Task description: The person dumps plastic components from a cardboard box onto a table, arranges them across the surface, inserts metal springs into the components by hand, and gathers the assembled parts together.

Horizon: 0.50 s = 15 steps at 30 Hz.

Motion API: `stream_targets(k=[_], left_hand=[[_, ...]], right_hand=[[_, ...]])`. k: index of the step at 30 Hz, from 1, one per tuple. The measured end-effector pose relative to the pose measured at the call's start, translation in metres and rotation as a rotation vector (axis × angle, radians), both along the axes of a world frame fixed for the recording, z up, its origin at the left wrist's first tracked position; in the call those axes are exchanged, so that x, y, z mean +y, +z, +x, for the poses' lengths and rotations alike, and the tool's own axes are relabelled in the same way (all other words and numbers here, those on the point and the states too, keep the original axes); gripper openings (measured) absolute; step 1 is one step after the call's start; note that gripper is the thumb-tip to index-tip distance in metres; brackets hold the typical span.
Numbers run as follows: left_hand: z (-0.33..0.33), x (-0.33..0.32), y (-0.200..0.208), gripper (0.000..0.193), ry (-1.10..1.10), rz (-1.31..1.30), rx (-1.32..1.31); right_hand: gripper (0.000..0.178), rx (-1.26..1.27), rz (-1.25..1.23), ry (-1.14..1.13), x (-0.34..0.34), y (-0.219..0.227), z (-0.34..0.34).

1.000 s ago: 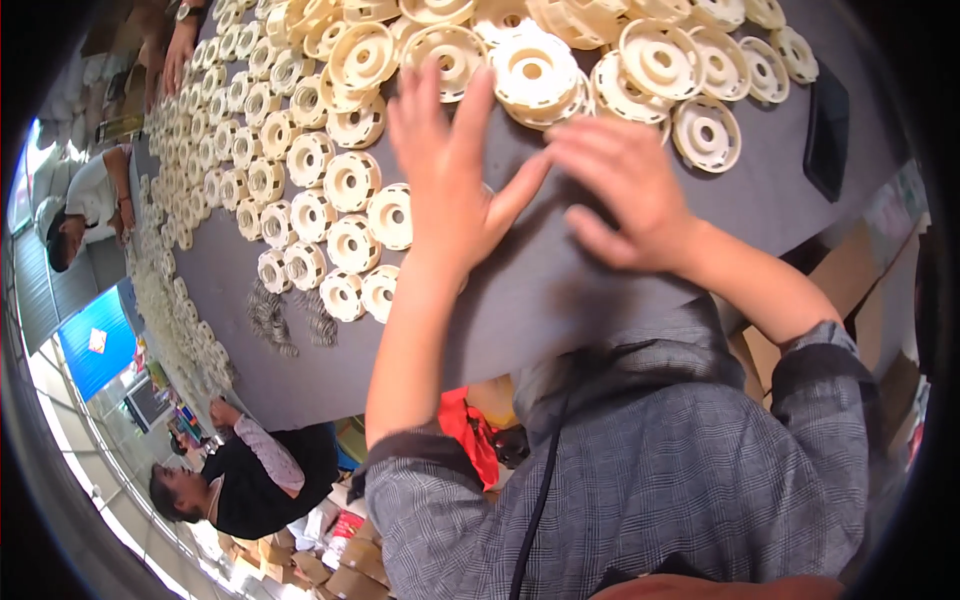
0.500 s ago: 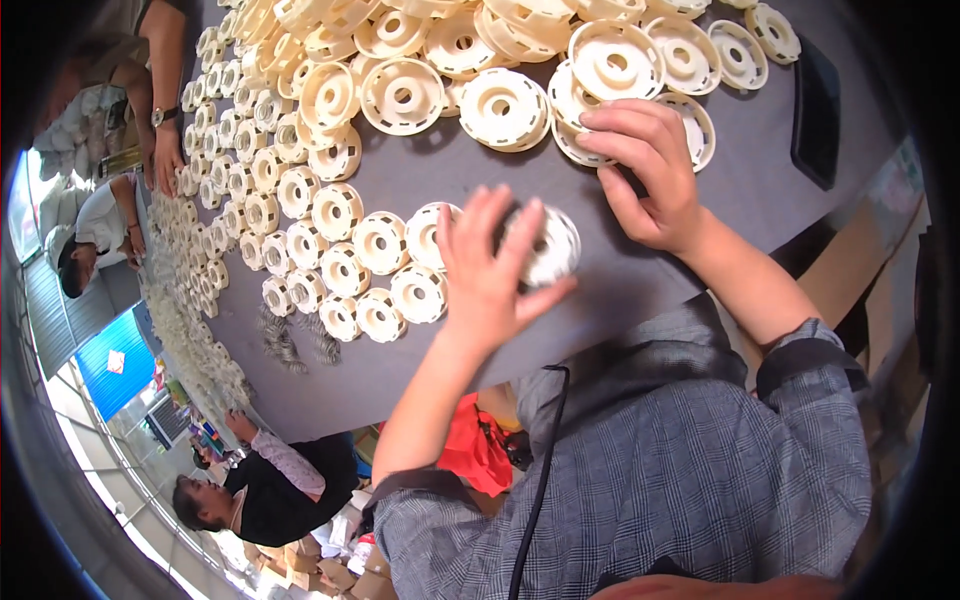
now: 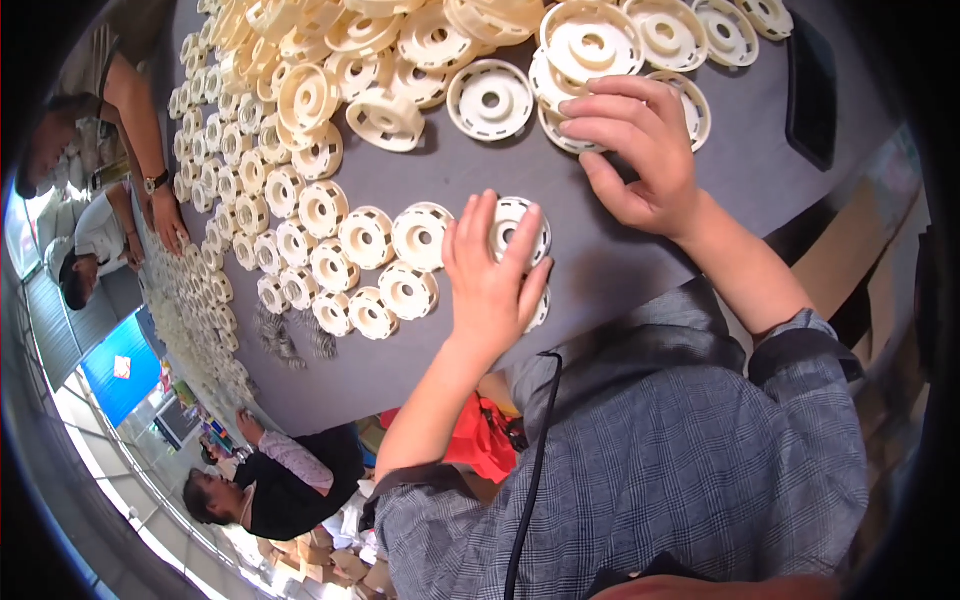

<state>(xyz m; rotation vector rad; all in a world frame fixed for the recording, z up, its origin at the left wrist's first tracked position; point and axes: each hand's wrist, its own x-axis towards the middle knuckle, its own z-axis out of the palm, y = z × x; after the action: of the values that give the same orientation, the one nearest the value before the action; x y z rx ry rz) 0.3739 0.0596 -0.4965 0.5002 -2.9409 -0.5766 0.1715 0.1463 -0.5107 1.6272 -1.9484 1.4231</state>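
Observation:
My left hand (image 3: 490,280) is over the table with its fingers stretched out. Its index finger lies across a cream slotted plastic wheel (image 3: 508,216), and the rim of a second wheel (image 3: 541,312) shows below the thumb. My right hand (image 3: 645,155) hovers with loosely bent, parted fingers at a small stack of similar wheels (image 3: 590,42). Its fingertips are at the edge of a lower wheel (image 3: 568,133); whether they press on it I cannot tell. Left of my left hand, flat wheels such as this one (image 3: 423,236) lie in rows.
A large heap of wheels (image 3: 350,30) covers the far side of the grey table (image 3: 400,185). A black phone (image 3: 811,100) lies at right. Dark coiled pieces (image 3: 280,340) are near the left front edge. Other people work along the left, one wearing a watch (image 3: 155,183).
The wheel that was tilted and blurred at my left hand now lies flat beneath its fingers. A wheel by the heap has tipped over. My right hand stays by its stack.

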Motion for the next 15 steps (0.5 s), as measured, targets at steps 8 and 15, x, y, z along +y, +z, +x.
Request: stream_targets(k=[8, 15], left_hand=[[-0.055, -0.049, 0.014, 0.058, 0.004, -0.205, 0.153], [-0.05, -0.005, -0.001, 0.042, -0.176, -0.148, 0.027]], right_hand=[[0.026, 0.05, 0.071, 0.106, 0.01, -0.003, 0.007], [0.039, 0.016, 0.261, -0.208, 0.059, -0.004, -0.006]])
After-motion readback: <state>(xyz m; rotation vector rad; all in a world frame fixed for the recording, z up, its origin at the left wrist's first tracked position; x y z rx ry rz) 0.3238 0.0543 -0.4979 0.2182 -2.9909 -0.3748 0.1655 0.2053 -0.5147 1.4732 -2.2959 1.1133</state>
